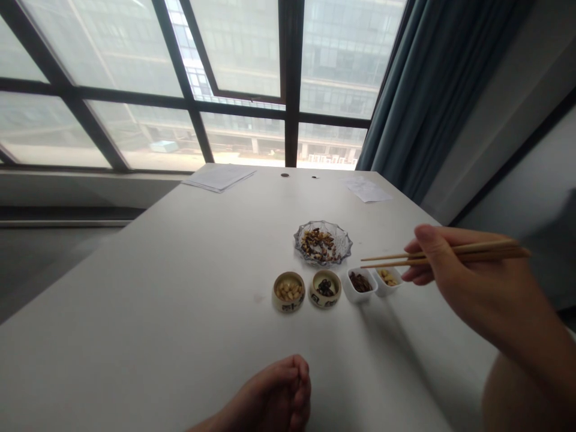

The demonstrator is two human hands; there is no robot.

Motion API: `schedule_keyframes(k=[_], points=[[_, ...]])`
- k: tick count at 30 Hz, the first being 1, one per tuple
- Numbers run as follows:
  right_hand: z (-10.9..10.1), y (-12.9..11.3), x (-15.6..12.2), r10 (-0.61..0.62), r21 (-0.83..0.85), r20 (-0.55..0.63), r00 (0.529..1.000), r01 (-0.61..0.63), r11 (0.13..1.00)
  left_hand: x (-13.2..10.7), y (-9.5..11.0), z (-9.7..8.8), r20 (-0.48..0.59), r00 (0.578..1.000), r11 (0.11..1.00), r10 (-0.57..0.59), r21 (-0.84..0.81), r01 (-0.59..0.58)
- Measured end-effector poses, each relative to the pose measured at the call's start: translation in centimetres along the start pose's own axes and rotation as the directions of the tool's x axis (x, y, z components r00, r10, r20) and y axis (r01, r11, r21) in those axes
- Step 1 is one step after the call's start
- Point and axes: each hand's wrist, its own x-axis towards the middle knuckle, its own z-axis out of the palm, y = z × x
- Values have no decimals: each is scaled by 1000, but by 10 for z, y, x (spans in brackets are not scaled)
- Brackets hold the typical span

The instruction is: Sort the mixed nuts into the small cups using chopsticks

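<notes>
Left hand cut off below

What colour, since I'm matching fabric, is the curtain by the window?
The curtain is a muted blue-grey with a teal tint; it shows best in the head view.

Daylight is pouring through the windows at 12 o'clock, bleaching the buildings outside to a pale haze. The table is catching soft glare toward 12 o'clock, while the room is staying dimmer toward 3 o'clock. The right hand is casting a faint, diffuse shadow toward 5 o'clock. Wide-angle distortion is bowing the window frames at 10 o'clock. The curtain at 2 o'clock is losing detail in shade.
</notes>
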Motion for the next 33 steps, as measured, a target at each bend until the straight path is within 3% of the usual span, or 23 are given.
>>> schedule_keyframes(k=[5,11,14,25,33], points=[[18,8,14,33,97,12,999,-34,995,0,-1,1,2,999,999,40,5,-40],[69,53,40,74,245,185,980,-119,962,1,0,1,25,1000,1000,17,-9,-17],[83,70,43,98,238,253,963,-160,958,1,0,1,23,1000,1000,14,-17,-13],[95,82,42,90,226,306,948,-164,960,-1,0,4,2,1000,1000,13,-28,-13],[99,85,41,176,262,211,962,-229,938,-1,2,4,4,1000,1000,4,-29,-4]])
